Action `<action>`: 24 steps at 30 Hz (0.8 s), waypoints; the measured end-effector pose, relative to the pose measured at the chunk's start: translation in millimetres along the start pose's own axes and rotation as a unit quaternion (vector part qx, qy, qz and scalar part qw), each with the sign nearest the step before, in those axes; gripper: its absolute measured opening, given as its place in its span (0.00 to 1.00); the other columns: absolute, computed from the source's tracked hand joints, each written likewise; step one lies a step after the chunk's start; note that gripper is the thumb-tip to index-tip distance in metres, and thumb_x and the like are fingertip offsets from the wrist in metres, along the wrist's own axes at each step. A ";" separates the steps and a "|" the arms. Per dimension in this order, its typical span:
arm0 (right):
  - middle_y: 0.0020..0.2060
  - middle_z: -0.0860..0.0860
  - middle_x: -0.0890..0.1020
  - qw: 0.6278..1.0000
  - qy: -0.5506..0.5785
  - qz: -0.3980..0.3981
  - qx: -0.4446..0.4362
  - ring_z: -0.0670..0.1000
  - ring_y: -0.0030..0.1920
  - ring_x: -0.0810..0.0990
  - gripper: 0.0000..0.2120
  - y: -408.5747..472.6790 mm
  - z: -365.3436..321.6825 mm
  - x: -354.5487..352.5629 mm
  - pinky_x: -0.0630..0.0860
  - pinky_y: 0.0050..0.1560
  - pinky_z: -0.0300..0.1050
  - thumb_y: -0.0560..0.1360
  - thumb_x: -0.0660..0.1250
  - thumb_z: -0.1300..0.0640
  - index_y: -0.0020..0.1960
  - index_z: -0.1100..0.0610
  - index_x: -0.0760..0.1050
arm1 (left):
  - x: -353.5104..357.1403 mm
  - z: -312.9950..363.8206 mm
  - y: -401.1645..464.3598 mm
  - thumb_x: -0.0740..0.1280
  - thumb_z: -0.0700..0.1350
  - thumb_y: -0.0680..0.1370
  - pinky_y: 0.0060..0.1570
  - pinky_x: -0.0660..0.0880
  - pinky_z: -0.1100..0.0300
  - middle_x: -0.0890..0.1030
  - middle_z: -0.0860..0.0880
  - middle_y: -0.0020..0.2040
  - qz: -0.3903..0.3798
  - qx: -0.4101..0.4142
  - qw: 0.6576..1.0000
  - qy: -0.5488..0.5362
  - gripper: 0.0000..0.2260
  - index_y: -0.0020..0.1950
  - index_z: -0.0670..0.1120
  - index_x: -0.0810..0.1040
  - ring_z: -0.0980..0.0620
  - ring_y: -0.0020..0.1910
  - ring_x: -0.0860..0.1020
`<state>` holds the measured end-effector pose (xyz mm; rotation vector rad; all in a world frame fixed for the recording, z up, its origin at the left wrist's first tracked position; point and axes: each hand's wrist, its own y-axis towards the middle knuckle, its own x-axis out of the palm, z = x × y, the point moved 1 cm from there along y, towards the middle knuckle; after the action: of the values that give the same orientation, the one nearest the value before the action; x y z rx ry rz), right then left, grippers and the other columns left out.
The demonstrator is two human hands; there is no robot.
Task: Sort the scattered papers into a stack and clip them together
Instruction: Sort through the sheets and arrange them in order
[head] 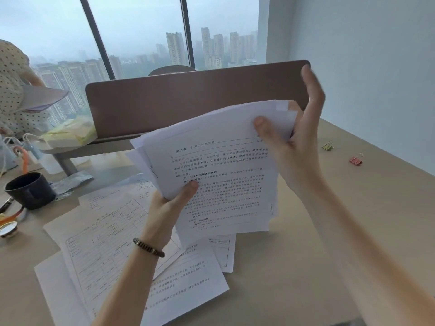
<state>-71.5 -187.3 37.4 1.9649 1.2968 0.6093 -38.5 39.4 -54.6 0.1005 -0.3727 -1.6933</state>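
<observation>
1. Nearest the camera, several loose printed sheets lie overlapping on the beige desk, some bearing ruled forms, some lines of text.
2. Above them, the left hand, a beaded bracelet on its wrist, grips a held sheaf of papers at its lower left edge, thumb curled over the printed front and fingers hidden behind.
3. The right hand pinches the sheaf's upper right corner, thumb pressed on the front; the remaining fingers rise straight behind the pages.
4. The sheaf is lifted off the desk and tilted, its edges uneven.
5. To the right, well apart from the papers, a pink binder clip and a green binder clip rest on the desk.
6. At the left stands a black mug.
7. Farther back stands a brown desk divider, then a window showing hazy towers.
</observation>
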 end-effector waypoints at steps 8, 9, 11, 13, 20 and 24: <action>0.57 0.49 0.79 0.986 -0.141 -0.035 -0.084 0.42 0.58 0.77 0.15 0.7 4.5 -0.5 0.70 0.59 0.33 0.81 0.66 0.60 0.67 0.50 0.77 | 2.0 0.6 0.0 0.74 0.43 0.73 0.51 0.82 0.55 0.86 0.54 0.54 0.002 0.002 1.000 0.002 0.14 0.57 0.50 0.81 0.51 0.55 0.84; 0.57 0.50 0.80 0.985 -0.145 -0.033 -0.083 0.41 0.57 0.77 0.13 0.8 4.8 -0.8 0.69 0.58 0.31 0.81 0.67 0.59 0.65 0.50 0.77 | 2.2 0.8 0.0 0.73 0.43 0.72 0.52 0.82 0.55 0.86 0.54 0.54 0.003 0.002 1.000 0.001 0.14 0.57 0.50 0.81 0.50 0.55 0.84; 0.57 0.48 0.80 0.985 -0.147 -0.023 -0.086 0.40 0.57 0.77 0.11 0.6 3.7 -0.5 0.69 0.56 0.29 0.81 0.67 0.58 0.62 0.48 0.76 | 1.6 0.3 0.5 0.74 0.43 0.73 0.51 0.82 0.55 0.86 0.53 0.54 0.001 -0.001 1.000 0.000 0.14 0.57 0.50 0.81 0.50 0.55 0.84; 0.56 0.45 0.79 0.986 -0.143 -0.011 -0.084 0.41 0.58 0.78 0.10 -0.2 3.3 -0.5 0.71 0.57 0.33 0.81 0.68 0.57 0.60 0.47 0.75 | 0.5 0.0 1.0 0.74 0.44 0.72 0.51 0.82 0.54 0.86 0.52 0.56 -0.004 -0.003 1.000 0.002 0.15 0.58 0.50 0.81 0.49 0.55 0.84; 0.58 0.48 0.80 0.987 -0.131 -0.018 -0.094 0.44 0.59 0.78 0.12 -2.6 2.9 -1.0 0.72 0.60 0.37 0.81 0.67 0.59 0.62 0.47 0.76 | -0.5 -0.5 2.4 0.75 0.49 0.68 0.50 0.81 0.56 0.86 0.50 0.56 -0.014 -0.002 1.000 -0.010 0.19 0.58 0.50 0.81 0.48 0.56 0.84; 0.56 0.47 0.80 0.987 -0.125 -0.008 -0.097 0.46 0.58 0.79 0.10 -2.8 4.2 -0.6 0.74 0.59 0.41 0.80 0.70 0.58 0.58 0.47 0.76 | -1.8 -1.8 3.3 0.75 0.51 0.67 0.52 0.81 0.53 0.85 0.49 0.58 -0.013 -0.001 1.000 -0.009 0.21 0.59 0.49 0.81 0.47 0.57 0.83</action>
<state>-70.4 -188.4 32.5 1.8030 1.0583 0.4469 -34.6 40.5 -55.5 0.0899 -0.3842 -1.7211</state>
